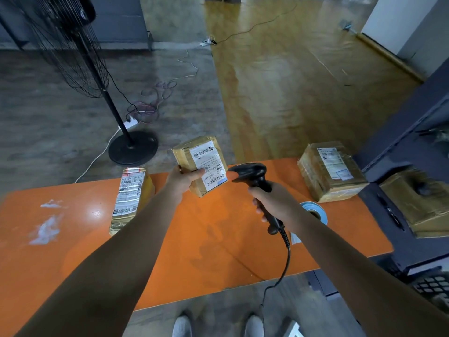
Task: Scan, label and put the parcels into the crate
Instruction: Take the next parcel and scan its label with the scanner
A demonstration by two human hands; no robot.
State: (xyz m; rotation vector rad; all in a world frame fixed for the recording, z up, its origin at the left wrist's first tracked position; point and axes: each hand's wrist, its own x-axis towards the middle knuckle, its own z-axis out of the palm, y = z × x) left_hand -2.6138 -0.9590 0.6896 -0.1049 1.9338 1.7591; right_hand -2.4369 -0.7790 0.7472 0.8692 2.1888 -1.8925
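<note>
Holding a small brown cardboard parcel [199, 164] up off the orange worktop [194, 239], the left hand [182, 182] grips it by its near corner, thumb lying on the white paper label [209, 166] and the other fingers hidden behind. The right hand [274, 203] is closed tight round the handle of a black plastic barcode scanner [255, 183], and the scanner's head points at the barcode end of that label, very near it.

What could go wrong? I think the thumb could be a problem. It sits on the label, and if it slides over the bars the scanner may not read them. The parcel is tilted too, so a shiny patch of tape could bounce the light away. The grip is only on one corner, so the parcel might twist or slip down. The curly black cord [284, 254] hangs off the near edge of the worktop and could snag when the hand moves.

Further out, a long brown parcel wrapped in shiny tape [131, 198] lies on the left of the worktop. A bigger brown taped box [330, 171] sits at the far right, with a blue and white roll of labels [314, 211] just beside it. I cannot tell for sure which thing is the crate; a dark bin [413, 242] at the right has a brown box in it.
</note>
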